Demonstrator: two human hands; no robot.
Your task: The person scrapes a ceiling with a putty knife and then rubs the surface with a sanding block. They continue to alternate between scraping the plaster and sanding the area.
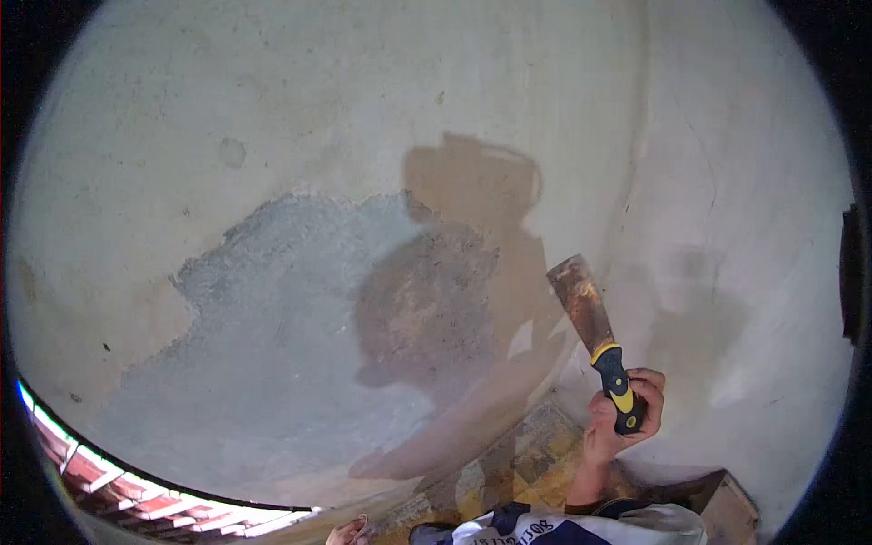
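My right hand [627,409] is wrapped around the black and yellow handle of a putty knife [586,304]. Its blade is stained and rusty-looking, and it points up and to the left in front of the wall. The blade appears apart from the wall surface. At the bottom edge, part of my left hand [347,531] shows with its fingers curled; the rest is cut off, and what it holds, if anything, cannot be made out. A large rough-edged grey patch [291,300] spreads over the pale wall [318,109], left of the putty knife.
My shadow falls across the grey patch. The walls meet in a corner to the right of it. Low in the corner is a yellow-brown stained surface [540,445], with a wooden box-like piece [729,510] at lower right. A slatted opening [118,481] lies at lower left.
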